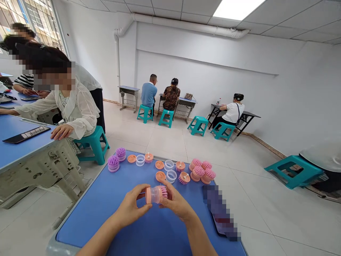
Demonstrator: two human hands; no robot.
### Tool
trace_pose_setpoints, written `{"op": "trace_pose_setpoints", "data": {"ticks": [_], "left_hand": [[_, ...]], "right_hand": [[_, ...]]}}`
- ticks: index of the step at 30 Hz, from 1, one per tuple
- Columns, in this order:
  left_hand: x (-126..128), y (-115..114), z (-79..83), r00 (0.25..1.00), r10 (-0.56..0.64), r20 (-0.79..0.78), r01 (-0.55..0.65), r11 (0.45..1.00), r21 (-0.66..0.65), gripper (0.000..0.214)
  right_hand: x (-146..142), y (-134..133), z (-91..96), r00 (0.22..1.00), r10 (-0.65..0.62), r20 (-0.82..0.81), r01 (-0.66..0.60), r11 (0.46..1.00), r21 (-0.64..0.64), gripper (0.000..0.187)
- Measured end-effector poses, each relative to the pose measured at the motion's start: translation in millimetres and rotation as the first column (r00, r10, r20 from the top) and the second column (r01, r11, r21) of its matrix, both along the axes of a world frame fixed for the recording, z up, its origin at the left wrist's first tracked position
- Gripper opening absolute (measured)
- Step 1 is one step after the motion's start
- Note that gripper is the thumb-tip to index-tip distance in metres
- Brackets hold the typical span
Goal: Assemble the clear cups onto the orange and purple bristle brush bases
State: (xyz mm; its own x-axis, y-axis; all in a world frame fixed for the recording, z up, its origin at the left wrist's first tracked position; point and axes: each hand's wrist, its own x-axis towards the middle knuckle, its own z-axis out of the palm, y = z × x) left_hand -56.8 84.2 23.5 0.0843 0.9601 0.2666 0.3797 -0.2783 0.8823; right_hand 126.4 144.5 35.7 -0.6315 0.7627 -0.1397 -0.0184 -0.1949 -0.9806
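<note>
Between both hands, above the blue table (106, 213), a scrub brush (154, 195) lies on its side in the air. It has an orange base, a clear middle ring and pink bristles. The fingers of my left hand (134, 204) close on the orange base end. At the bristle end, my right hand (177, 202) grips with thumb and fingers. Just behind them lie orange discs (160, 164), clear rings (171, 176) and bristle heads (184, 177) with bristles downward. Whole pink brushes (199, 172) cluster at right; two purple brushes (113, 163) stand at left.
A pixelated dark phone-like object (221, 213) lies at the table's right edge. Left, a seated person (80, 106) rests a hand on another blue table (16, 149). Several people sit by the far wall on green stools (145, 113). Another green stool (295, 170) stands at right.
</note>
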Motion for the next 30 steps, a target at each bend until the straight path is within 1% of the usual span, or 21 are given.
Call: {"op": "trace_pose_setpoints", "data": {"ticks": [1,3,4,6,10,15,17,20,22,24,28,30], "left_hand": [[0.0,0.2,1.4,1.0,-0.006,0.018,0.006,1.0,-0.024,0.044],[-0.2,0.4,2.9,0.999,-0.027,0.041,0.029,0.998,-0.055,0.045],[-0.4,0.4,3.0,0.998,-0.039,0.045,0.041,0.997,-0.059,0.046],[-1.0,0.4,1.5,0.998,-0.059,0.038,0.061,0.997,-0.052,0.048],[-2.8,0.9,-4.7,0.998,-0.049,-0.046,0.049,0.999,0.002,0.049],[-3.8,3.0,-9.1,0.985,-0.034,-0.171,0.045,0.997,0.064,0.045],[-2.8,3.3,-8.4,0.981,-0.039,-0.189,0.051,0.997,0.062,0.044],[-0.6,2.8,-6.0,0.985,-0.047,-0.168,0.057,0.997,0.052,0.047],[0.8,2.1,-4.2,0.986,-0.056,-0.156,0.064,0.997,0.042,0.052],[1.9,1.5,-2.5,0.982,-0.063,-0.175,0.069,0.997,0.03,0.053],[3.1,0.2,1.4,0.971,-0.044,-0.236,0.051,0.998,0.023,0.039],[3.4,-0.5,4.3,0.974,-0.027,-0.225,0.022,0.999,-0.023,0.037]], "right_hand": [[1.0,0.0,0.8,1.0,-0.003,-0.021,0.003,0.999,0.036,0.063],[1.8,0.5,0.9,0.999,0.007,-0.033,-0.005,0.997,0.071,0.052],[1.7,1.0,0.6,1.0,0.017,-0.023,-0.015,0.998,0.065,0.046],[1.0,1.8,0.2,0.999,0.039,0.013,-0.04,0.998,0.042,0.04],[-0.6,2.9,0.9,0.996,0.029,0.086,-0.031,0.999,0.024,0.041],[-2.5,4.7,-2.7,0.989,0.022,0.146,-0.022,1.0,-0.001,0.047],[-3.3,5.4,-5.2,0.989,0.024,0.149,-0.023,1.0,-0.009,0.049],[-4.9,5.2,-7.3,0.989,0.012,0.151,-0.011,1.0,-0.006,0.05],[-6.9,3.9,-7.4,0.989,-0.004,0.15,0.003,1.0,0.007,0.047],[-9.5,1.9,-7.3,0.989,-0.016,0.149,0.013,1.0,0.024,0.045],[-11.9,-2.0,-7.3,0.991,-0.01,0.13,0.002,0.998,0.058,0.041],[-9.2,-3.2,-6.0,0.994,0.018,0.108,-0.033,0.99,0.139,0.036]]}}
